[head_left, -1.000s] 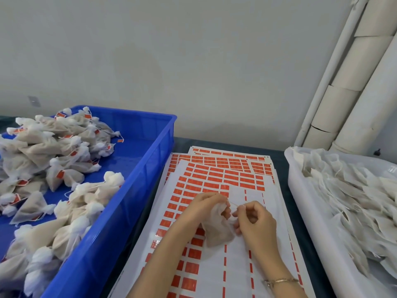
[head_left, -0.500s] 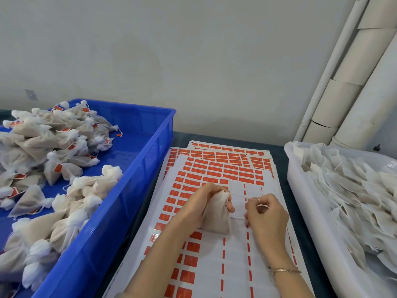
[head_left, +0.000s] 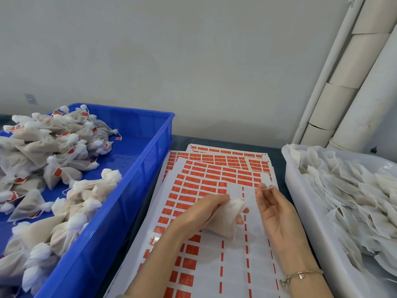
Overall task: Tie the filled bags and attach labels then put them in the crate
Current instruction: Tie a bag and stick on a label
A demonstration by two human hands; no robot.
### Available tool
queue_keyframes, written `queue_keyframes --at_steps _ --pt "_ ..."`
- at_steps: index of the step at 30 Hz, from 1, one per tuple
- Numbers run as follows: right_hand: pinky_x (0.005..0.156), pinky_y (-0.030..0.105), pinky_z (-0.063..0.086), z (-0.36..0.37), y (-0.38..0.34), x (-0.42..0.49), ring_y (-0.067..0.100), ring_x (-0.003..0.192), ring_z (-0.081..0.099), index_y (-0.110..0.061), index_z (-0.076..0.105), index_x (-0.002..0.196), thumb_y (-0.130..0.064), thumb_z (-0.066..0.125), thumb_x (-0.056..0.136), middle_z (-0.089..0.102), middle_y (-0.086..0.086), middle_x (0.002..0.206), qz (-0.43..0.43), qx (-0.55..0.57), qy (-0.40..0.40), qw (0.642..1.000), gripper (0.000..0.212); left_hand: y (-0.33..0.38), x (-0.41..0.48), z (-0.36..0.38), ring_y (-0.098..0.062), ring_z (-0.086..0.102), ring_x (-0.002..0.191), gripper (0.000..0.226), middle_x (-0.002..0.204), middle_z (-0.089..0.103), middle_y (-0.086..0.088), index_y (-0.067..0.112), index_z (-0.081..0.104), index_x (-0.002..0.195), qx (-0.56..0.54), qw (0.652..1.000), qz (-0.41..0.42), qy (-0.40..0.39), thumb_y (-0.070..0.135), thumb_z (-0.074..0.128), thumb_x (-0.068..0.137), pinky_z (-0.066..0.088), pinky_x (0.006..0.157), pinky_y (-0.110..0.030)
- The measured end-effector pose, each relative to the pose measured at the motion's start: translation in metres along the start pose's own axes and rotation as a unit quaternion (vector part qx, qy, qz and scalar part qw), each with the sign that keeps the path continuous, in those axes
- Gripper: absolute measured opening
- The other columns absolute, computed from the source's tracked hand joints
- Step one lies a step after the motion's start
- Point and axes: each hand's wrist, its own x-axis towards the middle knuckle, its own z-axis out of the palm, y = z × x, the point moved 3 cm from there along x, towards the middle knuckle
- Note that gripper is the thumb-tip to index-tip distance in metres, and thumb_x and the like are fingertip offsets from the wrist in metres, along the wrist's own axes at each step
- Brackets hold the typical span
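in the lower middle of the frame our left hand [head_left: 199,214] grips a small white mesh bag filled with pale brown material [head_left: 225,220]. the fingers curl round its gathered neck, and the fingertips show past its right edge. the bag hangs below the hand, over the label sheets, and we cannot tell whether it touches them. just to the right, our right hand [head_left: 277,214] is raised with the palm turned toward the bag. its thumb and forefinger pinch a thin white string [head_left: 250,196] at its upper end, while the other fingers lie loose and nearly straight. the string runs down and left to the bag's neck. a thin chain bracelet [head_left: 300,275] sits on the right wrist.

under both hands lie overlapping white sheets of orange rectangular labels [head_left: 214,179], spread on a dark table [head_left: 225,140]. the near right part of the top sheet is bare except for narrow orange dashes.

the blue plastic crate [head_left: 133,190] fills the left of the frame and holds a heap of tied mesh bags with orange labels [head_left: 43,160]. at the right edge a white plastic tub [head_left: 305,211] holds flat, untied mesh bags [head_left: 354,190]. in the upper right, pale cardboard tubes [head_left: 343,82] lean against the grey wall.
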Motion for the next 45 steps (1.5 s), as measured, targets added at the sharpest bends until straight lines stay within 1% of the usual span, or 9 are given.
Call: queue_keyframes --at_steps 4,8,13,19,23,29,34,38,45 --pt "0.064 0.027 0.058 0.004 -0.006 -0.007 0.021 0.090 0.071 -0.001 0.066 0.108 -0.014 0.063 0.081 0.070 0.017 0.106 0.012 0.120 -0.049 0.992 0.030 0.012 -0.028 0.007 0.014 0.063 0.079 0.011 0.078 0.064 0.037 0.042 0.047 0.099 0.008 0.996 0.061 -0.058 0.052 0.046 0.094 0.048 0.060 -0.005" --pt "0.069 0.025 0.058 0.001 -0.012 -0.006 0.020 0.096 0.069 0.003 0.075 0.091 -0.010 0.061 0.081 0.069 0.018 0.108 -0.008 0.170 -0.035 0.985 0.021 0.016 -0.033 0.010 -0.011 0.067 0.099 0.013 0.100 0.070 0.014 0.034 0.051 0.109 -0.049 0.991 0.068 -0.104 0.039 0.046 0.098 0.051 0.089 -0.024" --pt "0.065 0.027 0.059 -0.010 -0.007 0.001 0.022 0.097 0.070 -0.002 0.060 0.114 -0.012 0.056 0.092 0.068 0.021 0.110 0.001 0.136 0.027 0.990 0.025 0.021 -0.033 0.009 -0.013 0.065 0.080 0.027 0.090 0.068 0.003 0.027 0.054 0.113 -0.129 0.976 0.095 -0.145 0.042 0.055 0.091 0.050 0.088 -0.026" --pt "0.055 0.024 0.056 -0.015 0.003 0.006 0.020 0.077 0.073 -0.004 0.064 0.107 -0.013 0.060 0.090 0.073 0.016 0.095 -0.004 -0.086 0.088 0.992 0.018 0.028 -0.033 -0.002 -0.015 0.062 0.082 0.039 0.088 0.064 -0.005 0.012 0.052 0.126 -0.247 0.942 0.159 -0.163 0.031 0.057 0.092 0.050 0.084 -0.028" --pt "0.052 0.020 0.053 -0.012 0.013 0.002 0.018 0.060 0.069 -0.013 0.064 0.095 -0.021 0.057 0.094 0.074 0.003 0.080 -0.068 -0.354 0.087 0.929 0.010 0.031 -0.035 -0.012 -0.019 0.066 0.097 0.030 0.110 0.067 -0.004 0.021 0.064 0.117 -0.290 0.928 0.218 -0.085 0.032 0.060 0.090 0.050 0.088 -0.027" --pt "0.065 0.014 0.051 0.006 0.023 -0.012 0.003 0.070 0.064 -0.025 0.057 0.084 -0.027 0.059 0.090 0.066 -0.017 0.079 -0.280 -0.623 0.010 0.730 0.007 0.027 -0.037 -0.021 -0.008 0.065 0.101 0.022 0.100 0.069 0.021 0.036 0.067 0.104 -0.109 0.954 0.232 0.156 0.045 0.059 0.085 0.053 0.084 -0.019" --pt "0.063 0.007 0.049 0.018 0.032 -0.024 -0.002 0.079 0.062 -0.033 0.054 0.082 -0.031 0.058 0.086 0.064 -0.021 0.079 -0.333 -0.626 -0.080 0.701 0.006 0.020 -0.033 -0.016 0.005 0.058 0.086 0.007 0.091 0.056 0.025 0.032 0.059 0.097 0.160 0.909 0.257 0.285 0.026 0.060 0.093 0.043 0.066 0.000" --pt "0.064 0.006 0.049 0.026 0.043 -0.033 0.000 0.076 0.064 -0.038 0.054 0.082 -0.027 0.060 0.085 0.064 -0.024 0.075 -0.360 -0.610 -0.131 0.694 0.012 0.022 -0.031 -0.012 -0.001 0.054 0.092 0.009 0.097 0.064 0.012 0.017 0.071 0.096 0.271 0.854 0.335 0.292 0.016 0.067 0.088 0.045 0.081 -0.007" --pt "0.062 0.015 0.053 0.030 0.041 -0.039 0.008 0.069 0.064 -0.033 0.065 0.095 -0.026 0.057 0.086 0.069 -0.017 0.080 -0.373 -0.574 -0.142 0.715 0.013 0.024 -0.033 -0.006 -0.008 0.056 0.108 0.022 0.111 0.068 0.007 0.016 0.071 0.111 0.202 0.875 0.366 0.242 0.019 0.058 0.094 0.049 0.095 -0.030"
